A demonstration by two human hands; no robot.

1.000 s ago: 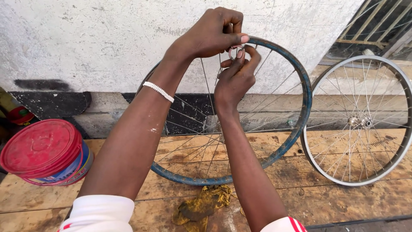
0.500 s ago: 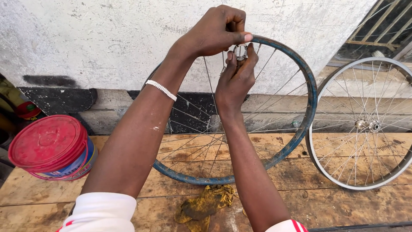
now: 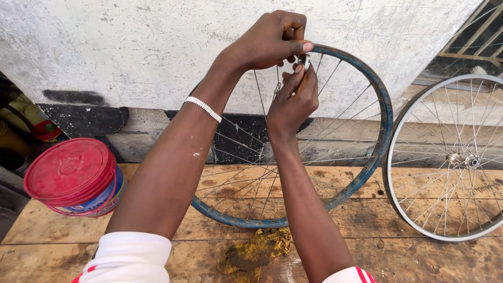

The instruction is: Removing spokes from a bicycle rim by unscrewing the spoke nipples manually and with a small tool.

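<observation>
Head view, near to far: a yellow rag (image 3: 257, 254) lies on the wooden surface (image 3: 157, 262) at lower centre. Above it stands the blue wheel rim (image 3: 380, 131). At upper centre, left hand (image 3: 267, 42) and right hand (image 3: 293, 102) pinch a small spoke fitting (image 3: 303, 59); both grips are closed on it. Step in hand: judged to be spoke adjustment at the rim, calling for fine fingertip turning.
</observation>
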